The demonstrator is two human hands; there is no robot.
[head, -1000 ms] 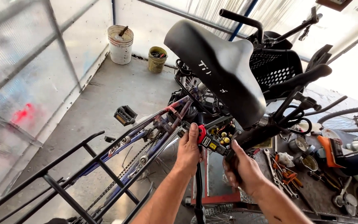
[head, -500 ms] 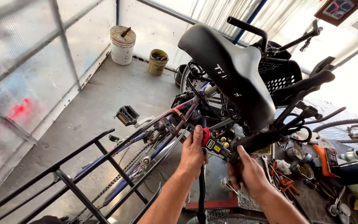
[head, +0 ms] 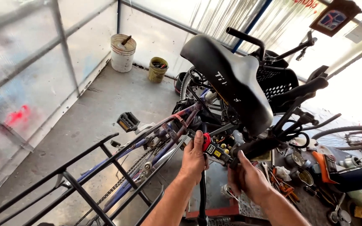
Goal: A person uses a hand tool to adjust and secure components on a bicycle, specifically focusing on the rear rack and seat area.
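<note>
At lower centre, the left hand [head: 194,157] and right hand [head: 248,178] both close around a red-and-black ratchet wrench [head: 215,151] beneath the smooth black saddle [head: 231,79], above bare concrete floor [head: 101,113] walled by translucent panels [head: 17,79].

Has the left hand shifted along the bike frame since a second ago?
No. The left hand stays wrapped at the same spot beside the red-and-yellow tool, just under the black saddle; only the camera view drifted.

left hand [head: 194,158]: curled, grip closed | right hand [head: 248,178]: curled, grip closed
</note>
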